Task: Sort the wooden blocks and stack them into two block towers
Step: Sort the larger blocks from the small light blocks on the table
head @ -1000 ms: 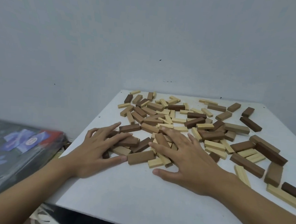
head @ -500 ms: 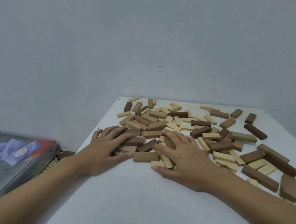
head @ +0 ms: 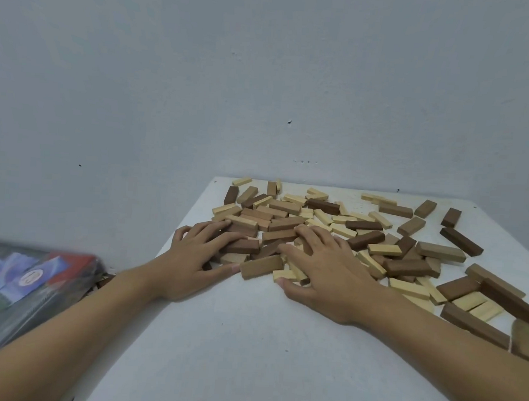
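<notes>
White table (head: 249,353) bears a loose spread of pale, tan and dark wooden blocks (head: 363,225), some overlapping, from 11 to 3 o'clock.

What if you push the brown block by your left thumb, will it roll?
Probably slides, not rolls: the brown block is flat-sided and lies flat on the table. It looks like solid wood, so probably won't bend.

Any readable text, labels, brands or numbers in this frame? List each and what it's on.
No text in this frame can be read.
Flat box left of the white table: the round white badge and the coloured panels carry print, too blurred to read.
Wooden blocks: no legible markings.
</notes>
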Demonstrator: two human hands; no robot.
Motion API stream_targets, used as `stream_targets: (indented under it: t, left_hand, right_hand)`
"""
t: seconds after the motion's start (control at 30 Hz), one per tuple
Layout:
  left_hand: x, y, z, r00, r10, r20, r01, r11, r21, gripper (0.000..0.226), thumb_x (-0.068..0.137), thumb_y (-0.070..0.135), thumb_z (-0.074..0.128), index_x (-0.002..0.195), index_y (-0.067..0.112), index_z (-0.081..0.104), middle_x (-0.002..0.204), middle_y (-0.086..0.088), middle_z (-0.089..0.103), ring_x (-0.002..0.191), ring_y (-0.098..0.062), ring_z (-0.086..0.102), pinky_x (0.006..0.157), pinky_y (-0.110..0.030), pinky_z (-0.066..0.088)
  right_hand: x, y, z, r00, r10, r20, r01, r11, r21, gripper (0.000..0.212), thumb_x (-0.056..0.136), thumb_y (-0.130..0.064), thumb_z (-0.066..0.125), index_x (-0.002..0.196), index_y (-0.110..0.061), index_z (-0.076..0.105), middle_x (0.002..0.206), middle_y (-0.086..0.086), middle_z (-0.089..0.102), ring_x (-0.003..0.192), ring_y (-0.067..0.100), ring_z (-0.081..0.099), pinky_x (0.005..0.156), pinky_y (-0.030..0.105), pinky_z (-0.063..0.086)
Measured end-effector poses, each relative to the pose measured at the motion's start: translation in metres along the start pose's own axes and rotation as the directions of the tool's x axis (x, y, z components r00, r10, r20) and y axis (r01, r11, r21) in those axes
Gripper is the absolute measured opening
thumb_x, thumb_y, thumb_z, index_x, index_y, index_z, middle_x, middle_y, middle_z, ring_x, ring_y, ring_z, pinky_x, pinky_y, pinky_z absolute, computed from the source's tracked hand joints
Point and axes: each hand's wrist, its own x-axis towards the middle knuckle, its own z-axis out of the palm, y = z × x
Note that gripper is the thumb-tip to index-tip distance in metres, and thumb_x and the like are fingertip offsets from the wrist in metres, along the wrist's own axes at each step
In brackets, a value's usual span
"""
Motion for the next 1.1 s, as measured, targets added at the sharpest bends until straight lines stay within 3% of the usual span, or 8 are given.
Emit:
stream_targets:
  t: [0.17, 0.4, 0.57, 0.7, 0.83, 0.93, 1.1]
  left_hand:
    - [0.008, 0.000, 0.000, 1.000, 0.018, -0.009, -0.018, 1.000, -0.002, 0.059, 0.088, 0.079, 0.022, 0.145, 0.062, 0.019, 0.161, 0.022, 0.015, 0.149, -0.003, 0.010, 0.115, -0.034, 0.005]
    - [0.018, -0.001, 0.003, 1.000, 0.015, -0.023, -0.015, 1.000, -0.004, 0.058, 0.089, 0.077, 0.025, 0.145, 0.059, 0.023, 0.156, 0.019, 0.019, 0.146, -0.008, 0.018, 0.117, -0.038, 0.007]
    - [0.019, 0.000, -0.008, 0.999, 0.036, 0.020, -0.034, 0.995, -0.095, 0.061, 0.086, 0.073, 0.034, 0.145, 0.061, 0.025, 0.155, 0.025, 0.017, 0.146, 0.000, 0.011, 0.117, -0.034, 0.002]
    - [0.031, 0.001, -0.017, 0.997, 0.010, -0.072, -0.024, 0.982, -0.189, 0.053, 0.090, 0.072, 0.034, 0.141, 0.057, 0.037, 0.151, 0.025, 0.025, 0.146, 0.007, 0.011, 0.117, -0.037, 0.003]
    - [0.073, -0.006, -0.022, 0.976, -0.085, -0.200, 0.047, 0.981, -0.186, 0.044, 0.096, 0.063, 0.038, 0.138, 0.051, 0.043, 0.147, 0.012, 0.038, 0.141, -0.009, 0.028, 0.117, -0.044, 0.015]
    - [0.116, -0.017, -0.023, 0.948, -0.220, -0.229, 0.177, 0.965, -0.196, 0.044, 0.101, 0.052, 0.049, 0.142, 0.038, 0.046, 0.148, -0.001, 0.042, 0.138, -0.023, 0.037, 0.113, -0.047, 0.024]
    - [0.173, -0.044, -0.012, 0.948, -0.310, -0.067, 0.305, 0.949, -0.081, 0.065, 0.098, 0.067, 0.036, 0.155, 0.038, 0.029, 0.165, -0.007, 0.023, 0.150, -0.032, 0.020, 0.118, -0.055, 0.020]
  right_hand:
    - [0.009, 0.004, 0.000, 1.000, 0.025, -0.018, -0.025, 0.999, -0.045, 0.056, 0.102, -0.063, 0.032, 0.152, -0.039, 0.031, 0.167, 0.005, 0.020, 0.154, 0.025, 0.012, 0.122, 0.053, 0.019]
    - [0.020, 0.007, 0.000, 0.999, 0.037, -0.040, -0.039, 0.998, -0.056, 0.052, 0.102, -0.062, 0.032, 0.149, -0.038, 0.034, 0.163, 0.005, 0.025, 0.149, 0.028, 0.019, 0.117, 0.052, 0.027]
    - [0.021, 0.011, -0.006, 0.998, 0.028, -0.052, -0.029, 1.000, -0.013, 0.055, 0.100, -0.068, 0.031, 0.149, -0.044, 0.032, 0.162, -0.001, 0.027, 0.148, 0.023, 0.022, 0.115, 0.049, 0.028]
    - [0.038, 0.017, -0.017, 0.991, 0.061, -0.117, -0.051, 0.995, 0.080, 0.056, 0.100, -0.069, 0.029, 0.149, -0.043, 0.037, 0.158, -0.004, 0.035, 0.145, 0.020, 0.029, 0.115, 0.048, 0.030]
    - [0.080, 0.029, -0.022, 0.981, 0.110, -0.162, -0.092, 0.989, 0.120, 0.050, 0.103, -0.062, 0.033, 0.145, -0.036, 0.043, 0.148, 0.000, 0.044, 0.137, 0.023, 0.040, 0.108, 0.048, 0.035]
    - [0.122, 0.040, -0.020, 0.979, 0.134, -0.156, -0.115, 0.986, 0.121, 0.046, 0.103, -0.060, 0.035, 0.139, -0.034, 0.047, 0.142, 0.002, 0.047, 0.131, 0.026, 0.044, 0.104, 0.048, 0.040]
    - [0.187, 0.049, -0.013, 0.995, 0.068, -0.071, -0.057, 0.986, 0.156, 0.056, 0.101, -0.063, 0.039, 0.149, -0.035, 0.043, 0.150, 0.005, 0.044, 0.139, 0.028, 0.039, 0.110, 0.049, 0.040]
